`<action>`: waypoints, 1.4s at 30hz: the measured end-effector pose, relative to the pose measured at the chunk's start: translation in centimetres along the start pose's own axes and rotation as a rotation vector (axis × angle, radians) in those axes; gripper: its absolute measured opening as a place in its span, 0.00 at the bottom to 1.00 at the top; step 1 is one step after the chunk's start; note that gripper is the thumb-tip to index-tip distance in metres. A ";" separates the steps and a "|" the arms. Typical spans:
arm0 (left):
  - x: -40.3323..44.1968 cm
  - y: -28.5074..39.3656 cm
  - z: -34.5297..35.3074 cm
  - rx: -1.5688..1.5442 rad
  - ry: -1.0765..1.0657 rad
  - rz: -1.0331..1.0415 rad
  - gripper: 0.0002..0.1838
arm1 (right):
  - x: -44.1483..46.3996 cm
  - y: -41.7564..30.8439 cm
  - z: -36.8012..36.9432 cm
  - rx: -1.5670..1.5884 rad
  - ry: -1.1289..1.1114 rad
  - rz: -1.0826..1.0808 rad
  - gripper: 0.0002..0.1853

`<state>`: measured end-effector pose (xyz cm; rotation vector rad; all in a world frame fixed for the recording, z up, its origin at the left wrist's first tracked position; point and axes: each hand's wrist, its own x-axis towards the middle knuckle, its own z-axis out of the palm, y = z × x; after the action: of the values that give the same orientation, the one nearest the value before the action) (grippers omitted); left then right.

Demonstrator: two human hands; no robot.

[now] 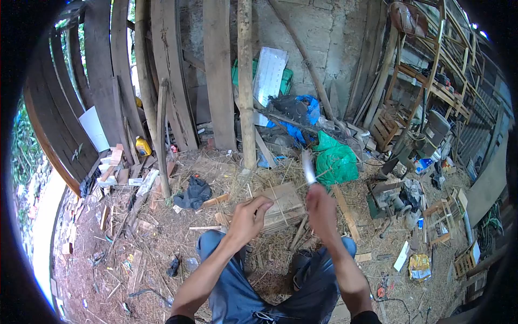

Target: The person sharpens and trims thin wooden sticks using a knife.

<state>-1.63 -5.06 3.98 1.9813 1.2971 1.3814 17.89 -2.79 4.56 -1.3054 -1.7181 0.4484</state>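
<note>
Over the left part of a wooden block, my left hand has its fingers pressed together round a thin stick that rises above the block. My right hand is wrapped round the handle of a knife, whose pale blade points up and away and is blurred. The blade stands to the right of the block, near a green plastic bag. The two hands are apart, both in front of my knees.
Wooden posts and planks stand ahead. A dark cloth lies to the left, a yellow bottle farther left. On the right are a vise-like machine, a yellow packet and a wooden rack. Straw and wood scraps litter the ground.
</note>
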 end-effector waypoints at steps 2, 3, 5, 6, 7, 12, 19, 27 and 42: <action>-0.4 0.5 0.1 0.002 -0.049 -0.042 0.05 | -0.2 0.7 0.4 0.034 0.043 0.097 0.04; -0.5 0.3 0.1 0.002 -0.046 -0.046 0.05 | -0.8 1.3 0.9 0.034 0.038 0.096 0.04; -0.1 -0.4 0.0 -0.016 -0.104 -0.141 0.06 | -1.2 2.1 1.8 0.022 -0.007 -0.185 0.02; 0.1 -0.1 -0.1 -0.015 -0.111 -0.135 0.06 | -1.1 2.4 2.0 0.022 0.001 -0.182 0.02; 0.2 0.3 -0.2 -0.001 -0.141 -0.161 0.05 | -1.1 2.6 2.0 -0.032 0.022 -0.120 0.03; 0.2 -2.2 0.5 -0.098 -0.106 -0.079 0.05 | -1.6 2.2 2.4 -0.013 -0.086 -0.060 0.04; -0.6 -3.1 -0.6 -0.042 -0.108 -0.050 0.05 | -0.5 2.6 0.3 0.002 0.002 -0.034 0.10; -0.7 -1.3 -0.1 0.085 -0.062 0.009 0.05 | 0.3 1.1 -0.4 0.026 0.055 0.196 0.10; -0.8 -0.2 -0.1 0.149 -0.153 -0.200 0.05 | -2.6 1.9 3.3 -0.008 0.023 0.051 0.13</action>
<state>-1.81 -5.63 3.49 1.9461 1.5164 1.0473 16.38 -3.71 0.32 -1.3578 -1.6719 0.4542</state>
